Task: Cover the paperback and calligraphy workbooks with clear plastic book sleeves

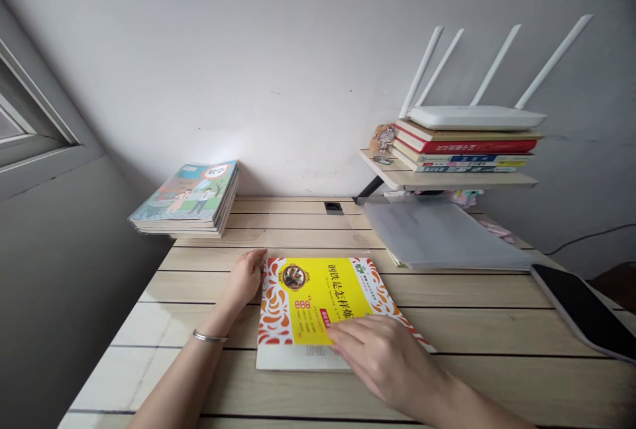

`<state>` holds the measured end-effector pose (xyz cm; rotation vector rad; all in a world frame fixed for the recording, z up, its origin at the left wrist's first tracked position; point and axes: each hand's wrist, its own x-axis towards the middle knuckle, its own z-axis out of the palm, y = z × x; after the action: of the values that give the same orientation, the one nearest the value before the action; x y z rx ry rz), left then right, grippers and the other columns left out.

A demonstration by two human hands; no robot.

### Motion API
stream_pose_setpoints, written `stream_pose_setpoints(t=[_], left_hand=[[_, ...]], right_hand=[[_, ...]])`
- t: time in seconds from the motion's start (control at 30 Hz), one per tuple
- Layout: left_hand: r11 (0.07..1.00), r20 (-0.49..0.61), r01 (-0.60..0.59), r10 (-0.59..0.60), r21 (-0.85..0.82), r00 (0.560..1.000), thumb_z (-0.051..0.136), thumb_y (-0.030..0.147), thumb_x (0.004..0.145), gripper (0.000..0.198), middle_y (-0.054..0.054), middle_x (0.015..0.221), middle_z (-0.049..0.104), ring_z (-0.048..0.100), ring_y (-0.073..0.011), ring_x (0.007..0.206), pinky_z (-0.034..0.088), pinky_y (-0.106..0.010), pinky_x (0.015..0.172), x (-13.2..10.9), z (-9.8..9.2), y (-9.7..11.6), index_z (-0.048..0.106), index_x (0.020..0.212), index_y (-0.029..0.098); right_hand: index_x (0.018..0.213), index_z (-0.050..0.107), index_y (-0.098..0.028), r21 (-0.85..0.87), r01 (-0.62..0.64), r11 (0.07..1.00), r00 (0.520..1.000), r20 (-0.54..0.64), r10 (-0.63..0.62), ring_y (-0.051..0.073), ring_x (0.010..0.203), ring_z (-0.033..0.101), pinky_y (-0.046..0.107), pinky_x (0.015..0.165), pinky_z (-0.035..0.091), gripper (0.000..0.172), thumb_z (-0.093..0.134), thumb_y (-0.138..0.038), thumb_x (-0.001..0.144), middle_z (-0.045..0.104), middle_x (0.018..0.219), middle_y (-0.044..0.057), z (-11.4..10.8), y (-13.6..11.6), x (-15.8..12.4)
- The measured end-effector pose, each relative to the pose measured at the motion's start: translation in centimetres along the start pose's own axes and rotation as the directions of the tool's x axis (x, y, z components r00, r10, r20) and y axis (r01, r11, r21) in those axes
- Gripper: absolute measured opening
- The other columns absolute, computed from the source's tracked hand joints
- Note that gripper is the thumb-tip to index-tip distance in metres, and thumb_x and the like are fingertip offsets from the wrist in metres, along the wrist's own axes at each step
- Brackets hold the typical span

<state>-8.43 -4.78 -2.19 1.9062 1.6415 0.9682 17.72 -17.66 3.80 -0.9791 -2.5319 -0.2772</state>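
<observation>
A yellow book (pixel 318 300) with an orange and white patterned cover lies flat on the wooden desk (pixel 472 330), spine toward me. My left hand (pixel 244 279), with a thin bracelet at the wrist, rests against the book's left edge, fingers curled along it. My right hand (pixel 385 359) lies flat on the near right part of the cover, fingers stretched out toward the left.
A stack of schoolbooks (pixel 191 198) sits at the desk's far left corner. A translucent folder (pixel 437 234) lies at the right under a small shelf (pixel 447 179) bearing books and a white router (pixel 474 116). A dark tablet (pixel 586 313) lies at the right edge.
</observation>
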Motion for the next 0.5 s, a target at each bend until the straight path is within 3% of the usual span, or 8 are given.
stream_pose_setpoints(t=[0.17, 0.3, 0.4, 0.5], left_hand=[[0.977, -0.126, -0.128, 0.106, -0.173, 0.986, 0.039, 0.030, 0.089, 0.030, -0.010, 0.105, 0.065, 0.059, -0.0218, 0.099, 0.043, -0.034, 0.088, -0.8, -1.1, 2.0, 0.063, 0.103, 0.018], [0.903, -0.104, -0.194, 0.166, -0.383, 0.981, 0.034, 0.043, 0.092, 0.037, -0.007, 0.087, 0.063, 0.056, -0.0185, 0.083, 0.043, -0.028, 0.075, -2.1, -1.7, 3.9, 0.061, 0.090, 0.017], [0.860, -0.107, -0.136, 0.095, -0.491, 0.990, 0.040, 0.049, 0.089, 0.039, 0.000, 0.066, 0.051, 0.044, -0.0133, 0.063, 0.037, -0.024, 0.060, -2.4, -1.5, 4.1, 0.052, 0.068, 0.018], [0.802, -0.069, -0.073, 0.039, -0.593, 0.997, 0.048, 0.052, 0.084, 0.040, 0.003, 0.060, 0.043, 0.038, -0.0112, 0.059, 0.033, -0.023, 0.057, -2.1, -1.4, 3.9, 0.048, 0.063, 0.018]], right_hand=[[0.076, 0.063, -0.016, -0.140, -0.106, 0.984, 0.975, -0.210, 0.075, 0.011, 0.053, 0.053, 0.025, 0.052, 0.034, 0.028, 0.040, -0.011, 0.091, 0.059, 0.060, 0.001, -2.2, 2.1, 3.2], [0.071, 0.061, -0.017, -0.145, -0.255, 0.956, 0.931, -0.305, 0.202, 0.010, 0.052, 0.051, 0.024, 0.050, 0.029, 0.028, 0.042, -0.016, 0.091, 0.057, 0.059, 0.000, -1.7, 4.3, 6.2], [0.078, 0.065, -0.019, 0.001, -0.387, 0.922, 0.896, -0.234, 0.376, 0.013, 0.059, 0.056, 0.024, 0.054, 0.034, 0.025, 0.043, -0.020, 0.090, 0.064, 0.069, 0.001, -1.2, 5.4, 7.9], [0.076, 0.067, -0.022, 0.201, -0.514, 0.834, 0.847, -0.033, 0.530, 0.015, 0.064, 0.059, 0.025, 0.057, 0.037, 0.026, 0.044, -0.026, 0.088, 0.068, 0.074, 0.001, -1.6, 6.3, 8.7]])
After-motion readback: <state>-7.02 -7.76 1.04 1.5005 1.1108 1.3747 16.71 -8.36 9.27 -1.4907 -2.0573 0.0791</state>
